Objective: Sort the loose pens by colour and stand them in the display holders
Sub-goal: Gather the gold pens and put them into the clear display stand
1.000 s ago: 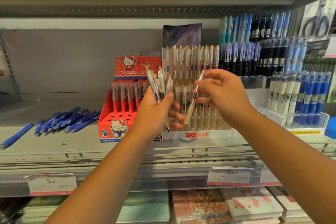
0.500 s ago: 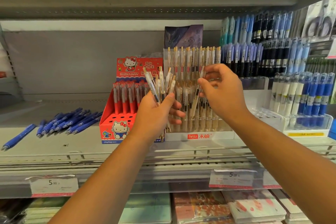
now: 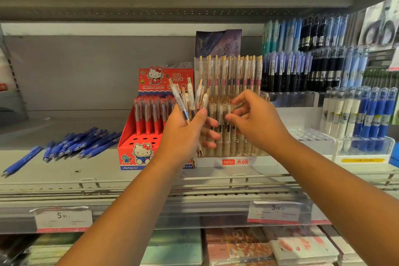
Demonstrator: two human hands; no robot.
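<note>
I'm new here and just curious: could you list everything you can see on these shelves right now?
gold-clipped pens: about five, clear, held fanned at centre
display holder: one, clear with white base, mid-shelf, holding matching pens
Hello Kitty box: one, red, left of the holder, red pens in back rows
loose blue pens: a dozen or so, lying on the shelf at left
racked pens: many, blue and black, right
price tags: two, white, shelf edge
notebooks: several, pastel, lower shelf
left hand: grips the fanned pens
right hand: fingers curled at the holder's pens, grip unclear
</note>
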